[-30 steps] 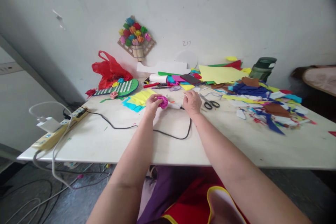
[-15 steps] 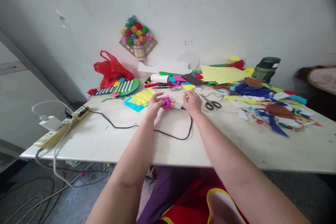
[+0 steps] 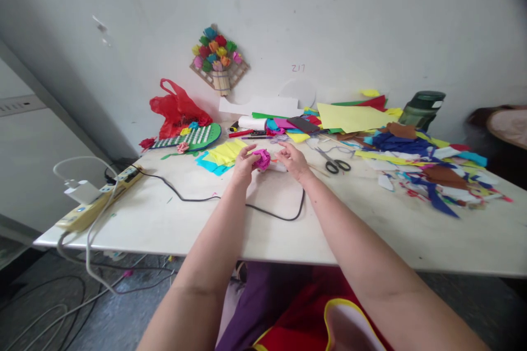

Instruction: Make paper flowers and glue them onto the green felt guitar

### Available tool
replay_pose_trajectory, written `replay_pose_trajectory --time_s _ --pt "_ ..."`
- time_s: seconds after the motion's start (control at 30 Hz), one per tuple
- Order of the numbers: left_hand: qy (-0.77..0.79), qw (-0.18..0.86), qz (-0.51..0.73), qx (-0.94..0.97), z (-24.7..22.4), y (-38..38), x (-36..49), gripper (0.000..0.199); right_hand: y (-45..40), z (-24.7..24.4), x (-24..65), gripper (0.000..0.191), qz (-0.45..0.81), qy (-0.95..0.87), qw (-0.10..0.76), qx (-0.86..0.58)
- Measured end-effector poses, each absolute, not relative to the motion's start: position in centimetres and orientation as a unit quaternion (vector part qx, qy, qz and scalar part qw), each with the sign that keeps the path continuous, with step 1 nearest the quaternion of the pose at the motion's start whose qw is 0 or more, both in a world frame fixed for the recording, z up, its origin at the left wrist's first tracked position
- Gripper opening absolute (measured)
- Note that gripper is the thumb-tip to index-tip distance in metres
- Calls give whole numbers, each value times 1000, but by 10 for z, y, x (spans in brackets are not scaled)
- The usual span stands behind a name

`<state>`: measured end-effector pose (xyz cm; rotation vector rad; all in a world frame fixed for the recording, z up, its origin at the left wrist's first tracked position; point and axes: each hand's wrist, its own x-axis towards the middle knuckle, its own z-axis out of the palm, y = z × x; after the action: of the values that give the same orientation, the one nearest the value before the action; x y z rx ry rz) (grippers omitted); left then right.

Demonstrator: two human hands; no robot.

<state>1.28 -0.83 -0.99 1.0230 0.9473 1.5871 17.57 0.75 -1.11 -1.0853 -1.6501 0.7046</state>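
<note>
My left hand [image 3: 244, 167] is closed on a magenta crepe-paper flower [image 3: 262, 159], held just above the table by its left side. To the right of the flower is my right hand [image 3: 293, 160], with fingers stretched toward it and parted; I see nothing in them. Beneath and between the hands lies a white tool [image 3: 280, 167] with an orange tip, looking like a glue gun and partly covered by the right hand. A black cord [image 3: 272, 212] loops on the table in front. Just right of my right hand are black-handled scissors [image 3: 335, 165] and a thin stick [image 3: 320, 171].
Yellow and blue paper sheets [image 3: 222, 156] lie left of my hands. A green board with paper flowers [image 3: 200, 138] and a red plastic bag [image 3: 177, 107] are behind. Paper scraps [image 3: 436, 175] and a dark green bottle [image 3: 423, 109] stand right; a power strip [image 3: 99, 197] sits at the left edge.
My right hand has moved left, closer to the magenta flower, and its fingers have stretched out. The thin stick beside it has come into view. The left hand keeps the flower.
</note>
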Motion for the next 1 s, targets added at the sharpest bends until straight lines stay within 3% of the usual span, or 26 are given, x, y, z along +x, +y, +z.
replay_pose_trajectory --time_s 0.13,0.33,0.8,1.0 --pt "396 491 646 431 -9 -9 14 55 7 -13 169 65 360 -683 499 -394" --pt "391 477 647 449 -9 -12 21 56 1 -12 159 71 399 -674 495 -376" --pt "374 494 636 460 -11 -12 30 60 3 -13 151 59 416 -608 547 -398" --pt "383 502 638 441 -5 -11 20 50 8 -1 174 64 417 -568 567 -427"
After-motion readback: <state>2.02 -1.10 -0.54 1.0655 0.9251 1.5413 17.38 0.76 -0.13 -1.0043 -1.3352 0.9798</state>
